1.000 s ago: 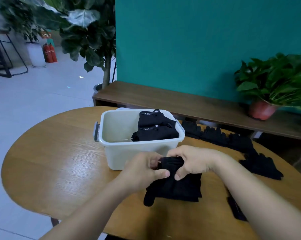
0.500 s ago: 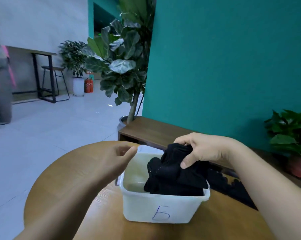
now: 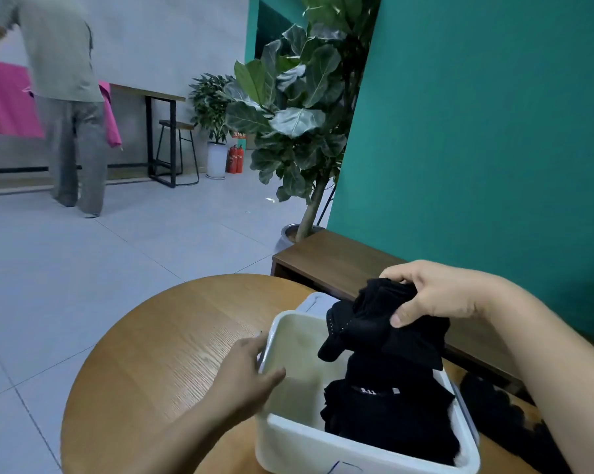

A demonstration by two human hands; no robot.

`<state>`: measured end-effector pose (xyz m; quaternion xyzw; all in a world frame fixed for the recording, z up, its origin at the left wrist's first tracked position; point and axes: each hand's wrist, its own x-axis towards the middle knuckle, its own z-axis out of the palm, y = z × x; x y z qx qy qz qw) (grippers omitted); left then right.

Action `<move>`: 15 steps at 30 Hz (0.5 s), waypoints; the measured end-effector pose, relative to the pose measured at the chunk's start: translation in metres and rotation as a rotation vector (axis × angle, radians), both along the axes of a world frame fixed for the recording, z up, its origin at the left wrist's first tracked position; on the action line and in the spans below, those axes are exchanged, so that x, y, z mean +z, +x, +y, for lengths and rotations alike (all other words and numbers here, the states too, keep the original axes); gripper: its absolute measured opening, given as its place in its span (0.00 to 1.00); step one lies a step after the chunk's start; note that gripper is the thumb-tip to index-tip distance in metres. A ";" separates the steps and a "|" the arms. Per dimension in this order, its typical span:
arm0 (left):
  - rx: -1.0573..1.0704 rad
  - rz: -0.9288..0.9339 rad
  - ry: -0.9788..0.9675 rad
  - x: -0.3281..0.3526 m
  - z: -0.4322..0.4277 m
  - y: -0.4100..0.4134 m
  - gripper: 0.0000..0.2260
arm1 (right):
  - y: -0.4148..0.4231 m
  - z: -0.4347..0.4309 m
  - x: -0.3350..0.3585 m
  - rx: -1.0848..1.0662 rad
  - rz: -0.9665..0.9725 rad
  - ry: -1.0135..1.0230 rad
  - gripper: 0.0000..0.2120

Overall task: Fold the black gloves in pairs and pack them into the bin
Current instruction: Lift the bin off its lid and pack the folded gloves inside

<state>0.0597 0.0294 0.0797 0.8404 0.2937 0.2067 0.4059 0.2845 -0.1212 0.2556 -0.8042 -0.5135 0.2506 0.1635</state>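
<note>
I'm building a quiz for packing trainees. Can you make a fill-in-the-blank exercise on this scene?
The right hand holds a folded pair of gloves over the white ____. The left hand grips the bin standing on a round wooden ____. The packed gloves inside are coloured ____.
Missing: bin, table, black.

teal wall (image 3: 476,131) | grey tiled floor (image 3: 83,268) | wooden bench (image 3: 340,265) | potted plant (image 3: 288,114)
</note>
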 end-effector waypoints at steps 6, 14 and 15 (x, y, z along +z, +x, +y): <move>-0.171 -0.135 -0.192 0.005 0.006 -0.005 0.15 | 0.003 -0.002 -0.011 0.052 0.015 -0.027 0.15; -0.347 -0.141 -0.204 0.001 0.022 -0.005 0.16 | -0.007 -0.014 -0.009 0.079 -0.009 -0.052 0.15; -0.350 -0.129 -0.184 -0.004 0.025 -0.005 0.17 | -0.008 -0.013 -0.009 0.083 -0.014 -0.059 0.15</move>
